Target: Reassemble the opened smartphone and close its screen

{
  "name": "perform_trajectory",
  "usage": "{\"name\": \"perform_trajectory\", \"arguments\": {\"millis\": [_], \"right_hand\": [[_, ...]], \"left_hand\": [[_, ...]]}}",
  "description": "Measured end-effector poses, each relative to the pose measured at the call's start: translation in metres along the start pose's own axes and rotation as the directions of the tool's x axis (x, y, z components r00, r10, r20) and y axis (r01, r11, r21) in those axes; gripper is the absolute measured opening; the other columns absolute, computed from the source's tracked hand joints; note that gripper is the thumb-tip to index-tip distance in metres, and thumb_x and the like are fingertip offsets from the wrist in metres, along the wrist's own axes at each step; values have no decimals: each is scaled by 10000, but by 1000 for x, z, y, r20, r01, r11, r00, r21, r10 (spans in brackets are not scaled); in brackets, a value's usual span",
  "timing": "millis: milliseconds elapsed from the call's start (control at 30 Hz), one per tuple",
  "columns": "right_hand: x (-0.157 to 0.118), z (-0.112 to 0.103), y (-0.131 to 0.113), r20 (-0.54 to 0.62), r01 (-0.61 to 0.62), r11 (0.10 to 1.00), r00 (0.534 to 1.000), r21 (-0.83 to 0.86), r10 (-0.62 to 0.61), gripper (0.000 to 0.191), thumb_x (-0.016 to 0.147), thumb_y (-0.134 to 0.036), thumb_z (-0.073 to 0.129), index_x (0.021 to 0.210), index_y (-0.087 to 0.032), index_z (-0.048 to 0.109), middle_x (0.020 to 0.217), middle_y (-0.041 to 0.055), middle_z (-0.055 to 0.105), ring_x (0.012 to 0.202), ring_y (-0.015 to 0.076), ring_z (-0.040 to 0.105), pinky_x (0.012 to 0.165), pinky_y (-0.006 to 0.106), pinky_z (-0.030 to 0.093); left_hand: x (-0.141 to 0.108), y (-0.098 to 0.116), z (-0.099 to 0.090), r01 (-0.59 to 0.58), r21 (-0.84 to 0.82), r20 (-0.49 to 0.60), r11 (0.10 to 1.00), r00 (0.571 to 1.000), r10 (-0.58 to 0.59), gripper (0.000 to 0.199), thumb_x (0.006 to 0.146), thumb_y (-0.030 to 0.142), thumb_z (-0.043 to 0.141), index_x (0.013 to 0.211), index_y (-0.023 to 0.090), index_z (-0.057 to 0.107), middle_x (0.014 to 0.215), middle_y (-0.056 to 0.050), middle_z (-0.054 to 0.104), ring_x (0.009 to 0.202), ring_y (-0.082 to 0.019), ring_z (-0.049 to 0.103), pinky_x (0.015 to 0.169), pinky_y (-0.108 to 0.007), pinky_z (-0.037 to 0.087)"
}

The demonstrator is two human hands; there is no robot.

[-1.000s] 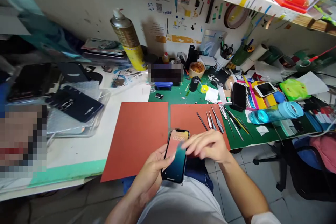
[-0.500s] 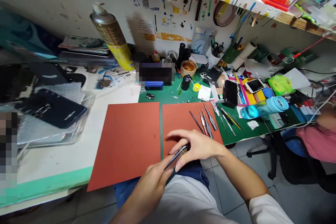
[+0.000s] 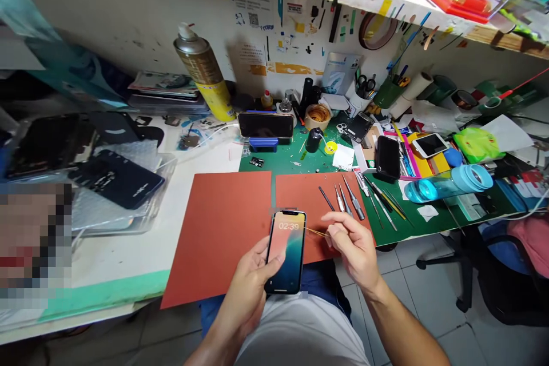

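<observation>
Right hand (image 3: 355, 247) moved off phone (image 3: 288, 260), pinching thin strand (image 3: 316, 232); 02:39 now showing.

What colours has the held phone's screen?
The screen is orange-pink above, dark teal below; best in head view.

Phone-repair workshop: cluttered bench (image 3: 206, 159), slim hand tools (image 3: 357, 206), spray can (image 3: 208, 77), phone back panel (image 3: 124, 180)

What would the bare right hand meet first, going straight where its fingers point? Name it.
Probably the right edge of the rectangular, black-framed smartphone in the bare left hand; a thin golden strand, seemingly pinched in the right hand, spans the gap; depth is unclear.
</observation>
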State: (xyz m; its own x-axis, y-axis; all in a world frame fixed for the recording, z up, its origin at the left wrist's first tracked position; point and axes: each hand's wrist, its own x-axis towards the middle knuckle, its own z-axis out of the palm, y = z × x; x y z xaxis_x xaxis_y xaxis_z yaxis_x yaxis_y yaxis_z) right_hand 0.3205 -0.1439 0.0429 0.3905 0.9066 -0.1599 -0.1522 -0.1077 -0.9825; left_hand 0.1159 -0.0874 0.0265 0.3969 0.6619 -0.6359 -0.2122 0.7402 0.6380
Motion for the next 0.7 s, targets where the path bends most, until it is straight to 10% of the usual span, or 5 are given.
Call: {"name": "perform_trajectory", "arguments": {"millis": [267, 467, 600, 700], "right_hand": [[17, -6, 19, -149, -7, 871, 984, 492, 93, 304, 700, -131, 825, 939, -302, 745, 865, -22, 792, 770, 160, 736, 692, 293, 579], [20, 20, 26, -379, 69, 861, 914, 504, 149, 565, 896, -422, 867, 1388, -317, 611, 1301, 46, 787, 1333, 203, 711, 1155, 409, 558], [30, 17, 10, 13, -66, 903, 998, 425, 66, 777, 817, -578, 919, 1419, -269, 538, 1177, 109, 833, 1212, 300, 786, 1125, 540, 580], [39, 6, -3, 442, -125, 991, 892, 49, 91, 961, 631, -458, 1057, 1427, -289, 545, 1104, 71, 853, 1042, 279, 833, 960, 424, 642]], "left_hand": [[-5, -5, 5, -117, -78, -98, 990, 989, 110, 640, 717, 386, 990, 1270, 152, 768, 1307, -178, 808, 1396, -401, 663, 1222, -513, 485], [-6, -31, 13, -289, -69, -158, 955, 948, 276, 587, 836, 426, 900, 1341, 183, 727, 1430, -155, 753, 1447, -355, 626, 1238, -482, 469], [-9, -28, -3, -308, 312, -55, 899, 939, 341, 482, 915, 479, 792, 1303, 195, 753, 1401, -126, 773, 1393, -339, 670, 1197, -447, 508], [-10, -12, -18, -267, 642, 174, 718, 964, 203, 449, 938, 457, 720, 1312, 215, 777, 1250, -107, 834, 1240, -358, 751, 1101, -465, 565]]}}
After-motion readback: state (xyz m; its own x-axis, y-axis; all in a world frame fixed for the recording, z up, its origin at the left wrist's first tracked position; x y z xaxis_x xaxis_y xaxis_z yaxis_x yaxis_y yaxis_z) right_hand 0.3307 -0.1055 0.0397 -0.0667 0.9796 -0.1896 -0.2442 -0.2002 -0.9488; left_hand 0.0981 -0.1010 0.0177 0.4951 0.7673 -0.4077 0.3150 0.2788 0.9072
